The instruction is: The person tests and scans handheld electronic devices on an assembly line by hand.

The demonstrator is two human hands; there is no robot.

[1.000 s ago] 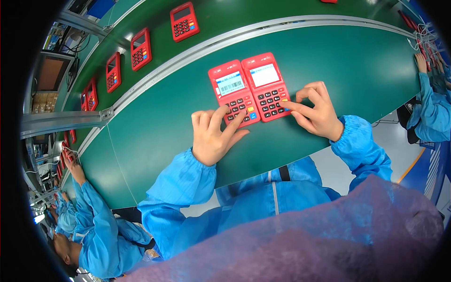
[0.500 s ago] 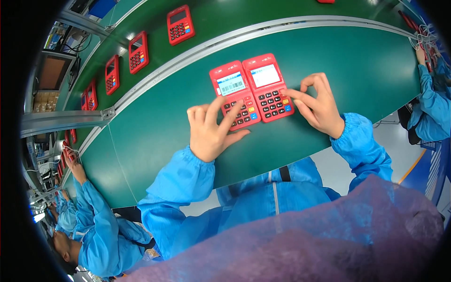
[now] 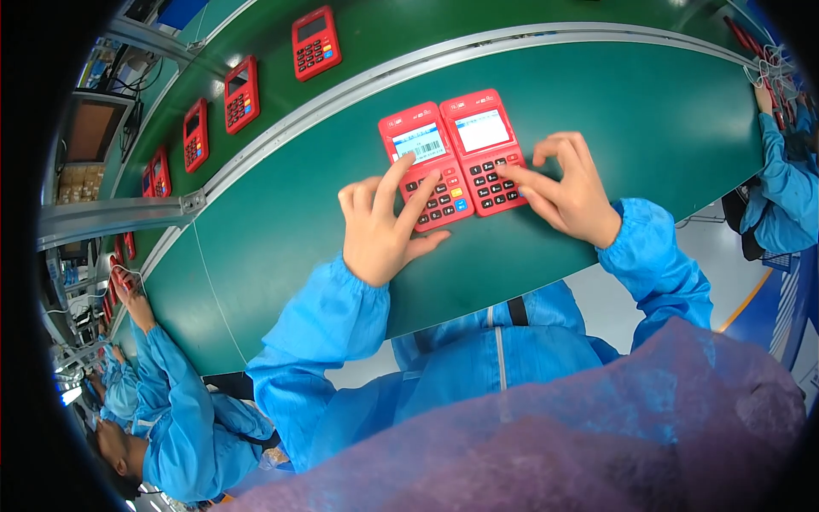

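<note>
Two red card payment terminals lie side by side on the green table, keypads toward me. The left terminal (image 3: pixel 431 141) has a lit screen with a barcode; the right terminal (image 3: pixel 484 134) shows a mostly white screen with a blue bar. My left hand (image 3: pixel 374 229) is open over the left one, two fingers reaching across its keypad and the lower edge of its screen. Whether those fingertips press on it, I cannot tell. On the right, my right hand (image 3: pixel 578 194) holds nothing. Its index fingertip is at the upper keys of the right terminal, the other fingers bent and apart.
Beyond a metal rail (image 3: pixel 367 79), several more red terminals (image 3: pixel 316 43) stand spaced along a dark green strip. A metal post (image 3: pixel 128 220) juts in at left. Co-workers in blue sit at left (image 3: pixel 183 418) and far right (image 3: pixel 789 200), the latter near white cables (image 3: pixel 772 72).
My right index finger has moved left from the keypad's right edge to its upper keys. Both terminals in front of me sit slightly farther away. Those beyond the rail have shifted a little left.
</note>
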